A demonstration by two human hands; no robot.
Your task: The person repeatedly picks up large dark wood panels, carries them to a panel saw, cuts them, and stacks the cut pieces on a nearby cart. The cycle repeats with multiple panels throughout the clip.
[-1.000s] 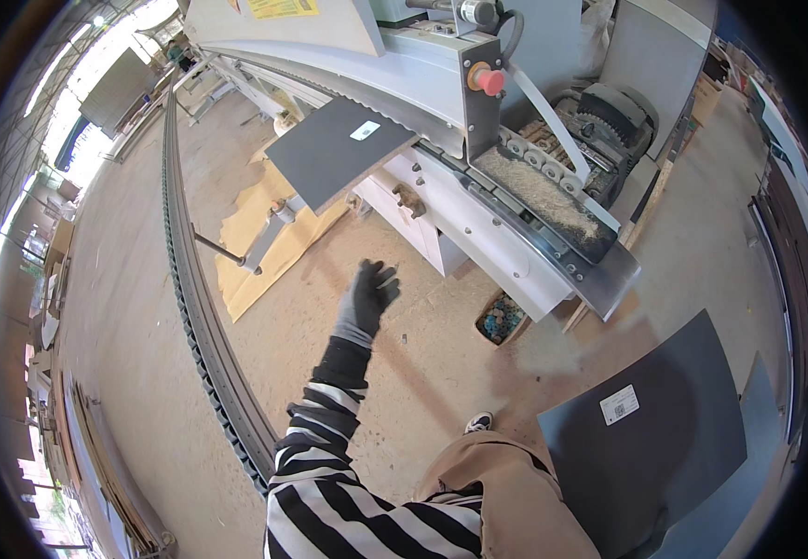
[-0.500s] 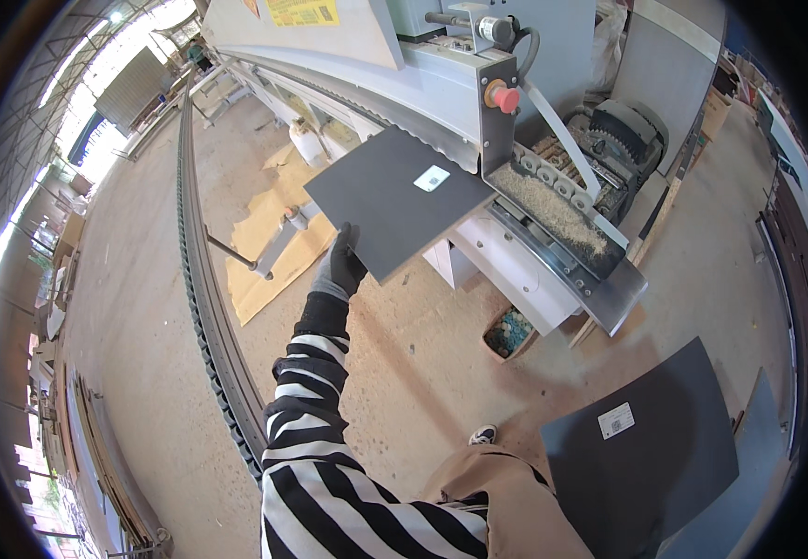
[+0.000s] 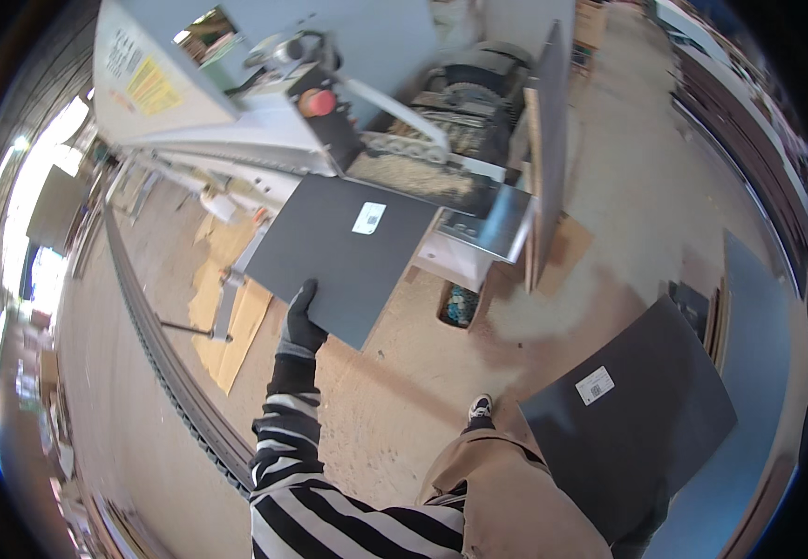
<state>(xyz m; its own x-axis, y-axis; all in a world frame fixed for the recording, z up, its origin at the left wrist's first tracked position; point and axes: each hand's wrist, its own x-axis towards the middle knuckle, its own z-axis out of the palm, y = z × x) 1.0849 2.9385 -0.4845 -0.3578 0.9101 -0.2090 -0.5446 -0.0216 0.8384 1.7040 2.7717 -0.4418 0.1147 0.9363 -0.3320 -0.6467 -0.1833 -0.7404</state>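
My left hand (image 3: 303, 321), in a dark grey glove, grips the near left corner area of a dark grey panel (image 3: 329, 256), thumb on top and fingers underneath. A white label (image 3: 369, 218) is stuck on this panel. Its far edge lies at the machine's end, below the red button. At the lower right, a second dark panel (image 3: 627, 438) with a white label (image 3: 595, 385) is held tilted beside my leg. My right hand (image 3: 644, 533) shows only as a dark gloved shape at that panel's bottom edge, its fingers mostly hidden.
The long machine (image 3: 264, 130) carries a red button (image 3: 316, 102) and a dusty motor (image 3: 478, 88). Boards (image 3: 545, 168) stand upright at its end. A small bin (image 3: 458, 306) sits beneath. A dark rail (image 3: 176, 377) crosses the floor at left; a blue-grey sheet (image 3: 748, 373) lies right.
My view has turned to the right, so the machine sits further left. The left hand still grips its panel. More of the upright boards and a dark shape at the second panel's bottom now show.
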